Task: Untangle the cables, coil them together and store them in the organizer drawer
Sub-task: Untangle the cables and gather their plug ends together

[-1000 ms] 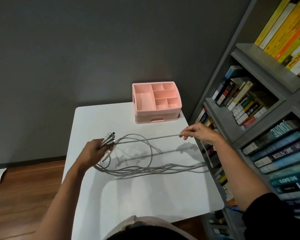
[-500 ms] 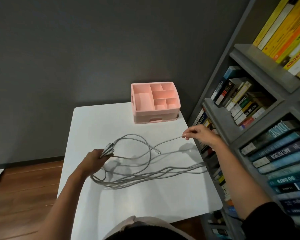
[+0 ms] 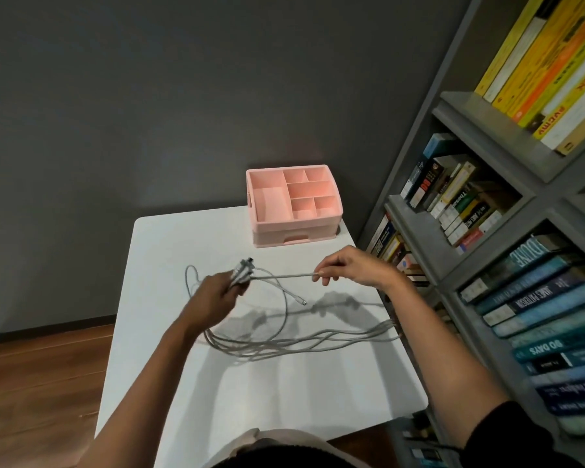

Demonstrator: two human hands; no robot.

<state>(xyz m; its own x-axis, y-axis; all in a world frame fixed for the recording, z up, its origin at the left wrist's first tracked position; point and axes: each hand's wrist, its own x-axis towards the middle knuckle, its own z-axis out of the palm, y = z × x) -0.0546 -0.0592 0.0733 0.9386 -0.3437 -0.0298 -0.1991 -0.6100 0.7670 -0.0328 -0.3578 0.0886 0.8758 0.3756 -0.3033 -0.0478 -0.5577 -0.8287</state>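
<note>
White surface (image 3: 284, 400) carries it all; the pink organizer (image 3: 294, 228) sits at its far edge, drawer apparently closed. Grey cables (image 3: 301, 342) sprawl in loose loops mid-surface. Left hand (image 3: 217, 295) grips the bunched connector ends (image 3: 244, 270) as an anchor; right hand (image 3: 355, 268) pinches one strand (image 3: 284, 275), taut, likely to free it.

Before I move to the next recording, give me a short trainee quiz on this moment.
1. True or false: the pink organizer has its drawer shut.
2. The left hand grips: A) the drawer, B) the bunched connector ends, C) nothing.
3. Fill in: the right hand pinches one ___ above the white table.
Key: 1 true; 2 B; 3 cable.
</note>
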